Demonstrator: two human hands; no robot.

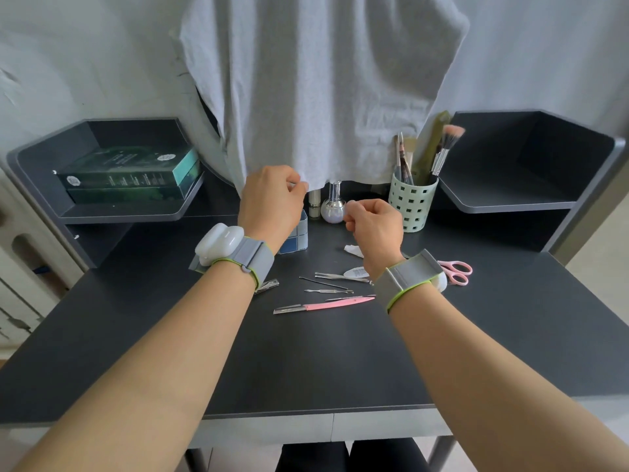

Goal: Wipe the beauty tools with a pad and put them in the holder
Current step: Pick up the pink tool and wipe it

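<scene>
Both hands are raised over the back of the dark desk (306, 352), fingers curled. The left hand (270, 202) is held up near the hem of a grey cloth (306, 97) that hangs behind the desk; its fingertips are pinched together, and whether they hold anything I cannot tell. The right hand (376, 226) pinches something small and pale at its fingertips, in front of a round bottle (333, 207); it may be the pad, but it is too small to make out.

The tools lie flat on the desk below and nearer than both hands, touched by neither. A pink razor (323, 305) lies closest to the viewer, beneath the gap between the wrists. Just behind it are several thin metal picks (326, 287) and tweezers (337, 276). Nail clippers (267, 286) show partly under the left wrist. Pink scissors (456, 271) lie to the right of the right wrist. A crumpled white scrap (352, 250) lies beside the right hand.

The holder (412, 206), a pale green perforated cup, stands upright just right of the right hand, with brushes (442, 148) in it. A small blue box (296, 235) stands behind the left wrist. Green boxes (129, 178) sit on the left shelf (44, 185).
</scene>
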